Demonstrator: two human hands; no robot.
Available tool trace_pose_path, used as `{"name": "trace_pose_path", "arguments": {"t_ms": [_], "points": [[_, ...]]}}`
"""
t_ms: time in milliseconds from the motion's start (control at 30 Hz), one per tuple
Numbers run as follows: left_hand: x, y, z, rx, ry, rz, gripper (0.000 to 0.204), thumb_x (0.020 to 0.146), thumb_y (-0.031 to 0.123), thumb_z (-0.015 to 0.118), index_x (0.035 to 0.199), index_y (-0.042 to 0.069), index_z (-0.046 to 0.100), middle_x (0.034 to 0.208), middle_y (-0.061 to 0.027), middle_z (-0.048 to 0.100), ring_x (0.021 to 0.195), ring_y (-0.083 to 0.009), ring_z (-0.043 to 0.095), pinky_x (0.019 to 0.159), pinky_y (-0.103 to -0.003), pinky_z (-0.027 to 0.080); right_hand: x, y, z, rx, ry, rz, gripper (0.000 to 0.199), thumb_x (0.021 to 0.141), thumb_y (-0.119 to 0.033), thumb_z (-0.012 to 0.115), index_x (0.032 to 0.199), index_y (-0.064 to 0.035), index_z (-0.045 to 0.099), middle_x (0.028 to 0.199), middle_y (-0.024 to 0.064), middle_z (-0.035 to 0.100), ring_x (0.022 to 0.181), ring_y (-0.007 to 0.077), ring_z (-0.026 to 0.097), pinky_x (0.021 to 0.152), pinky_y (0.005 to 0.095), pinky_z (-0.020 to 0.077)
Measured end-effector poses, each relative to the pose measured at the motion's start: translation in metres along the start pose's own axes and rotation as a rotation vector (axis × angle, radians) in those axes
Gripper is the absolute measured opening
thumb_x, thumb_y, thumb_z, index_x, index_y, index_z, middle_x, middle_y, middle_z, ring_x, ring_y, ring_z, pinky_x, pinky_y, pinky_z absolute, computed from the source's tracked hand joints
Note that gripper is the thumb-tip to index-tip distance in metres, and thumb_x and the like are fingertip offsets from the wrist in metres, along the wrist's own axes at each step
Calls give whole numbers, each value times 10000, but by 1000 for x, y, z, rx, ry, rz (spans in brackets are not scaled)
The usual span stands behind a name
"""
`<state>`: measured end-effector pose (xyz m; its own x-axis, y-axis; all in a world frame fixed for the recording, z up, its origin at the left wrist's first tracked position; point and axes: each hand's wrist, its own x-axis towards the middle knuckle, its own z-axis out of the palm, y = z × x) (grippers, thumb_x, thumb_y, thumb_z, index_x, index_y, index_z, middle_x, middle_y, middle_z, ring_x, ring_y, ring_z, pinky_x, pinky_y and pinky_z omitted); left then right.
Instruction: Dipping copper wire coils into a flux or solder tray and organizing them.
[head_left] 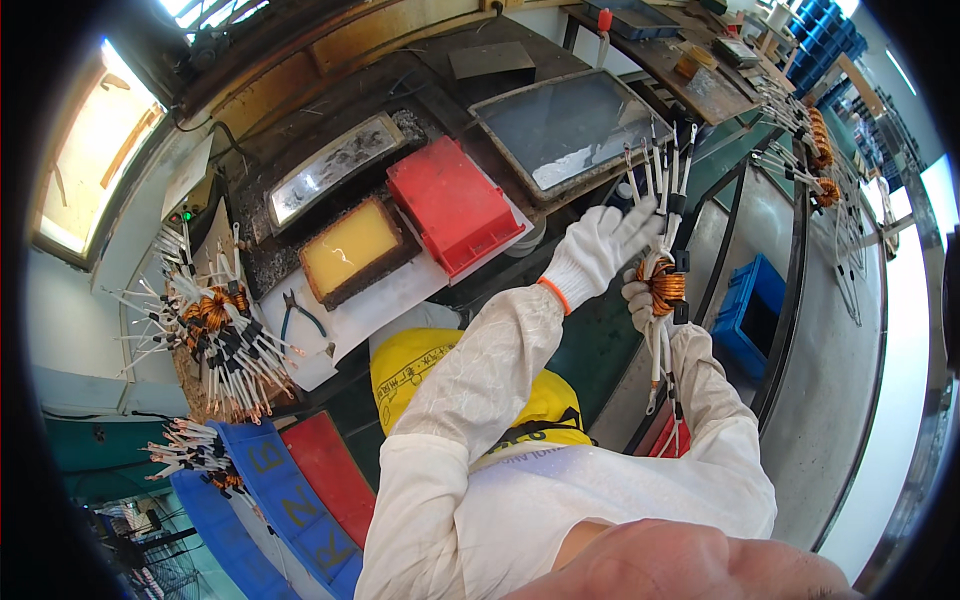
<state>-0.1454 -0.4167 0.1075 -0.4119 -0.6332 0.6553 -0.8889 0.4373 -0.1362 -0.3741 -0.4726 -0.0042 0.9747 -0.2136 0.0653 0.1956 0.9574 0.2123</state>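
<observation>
My right hand [638,300], in a white glove, is closed around a copper-wire coil [665,288] with black bands. White sleeved leads [662,185] with metal ends rise from the coil, and more leads hang below it. Beside them, my left hand [606,243], in a white knit glove with an orange cuff edge, has its fingers stretched out toward the upper leads. The fingertips are slightly blurred, and I cannot tell whether they touch the leads. Nothing shows gripped in that hand.
The bench holds a red bin [450,205], a yellow block in a dark tray [352,250], a shiny metal trough [335,170], a framed flat pan [565,130] and pliers [303,316]. Coils with leads [215,325] pile at left. A blue crate [748,312] stands right.
</observation>
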Motion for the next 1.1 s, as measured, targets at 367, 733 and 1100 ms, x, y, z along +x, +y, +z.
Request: {"name": "trace_pose_path", "arguments": {"t_ms": [367,733,1100], "points": [[-14,9,19,-28,-120,-149,602,874,186,561,1463,121,455,1580,-103,373,1037,-211,560,899,-327,464,-7,6,-24,70,-41,45,744,878,-526,714,1349,-2,477,1022,53,523,867,186,613,895,373,539],[-15,-33,-1,-188,83,-628,441,821,5,567,1228,173,581,1201,-116,560,1063,-357,562,891,-450,498,-8,22,-21,47,35,29,694,874,-495,705,1312,8,515,1038,105,565,932,269,663,934,449,569],[-17,-55,-7,28,-57,-659,348,819,116,617,1148,219,665,1230,-79,539,1116,-294,539,963,-427,450,-6,30,-14,-17,101,25,678,858,-483,729,1274,12,525,1028,141,593,884,289,693,876,452,606]]}}
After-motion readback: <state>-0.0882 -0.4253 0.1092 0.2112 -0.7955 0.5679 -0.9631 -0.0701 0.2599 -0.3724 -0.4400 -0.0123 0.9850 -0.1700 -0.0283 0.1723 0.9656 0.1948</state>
